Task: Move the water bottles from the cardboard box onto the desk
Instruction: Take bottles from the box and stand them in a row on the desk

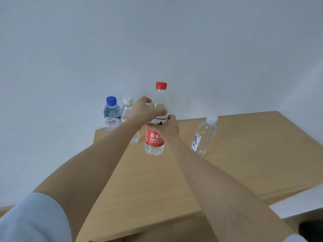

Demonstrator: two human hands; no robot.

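A clear water bottle with a red cap and red label (154, 144) stands upright near the middle of the wooden desk (244, 154). My left hand (145, 111) grips its upper body from the left, and my right hand (168, 127) grips it just above the label from the right. Three other bottles stand on the desk: a blue-capped one (112, 114) at the back left, a white-capped one (127, 109) partly hidden behind my left wrist, and another white-capped one (204, 135) to the right. The cardboard box is out of view.
A white wall (157, 41) rises right behind the desk's far edge. A white ledge (297, 203) runs along the right front of the desk. A dark object (311, 229) shows at the bottom right corner.
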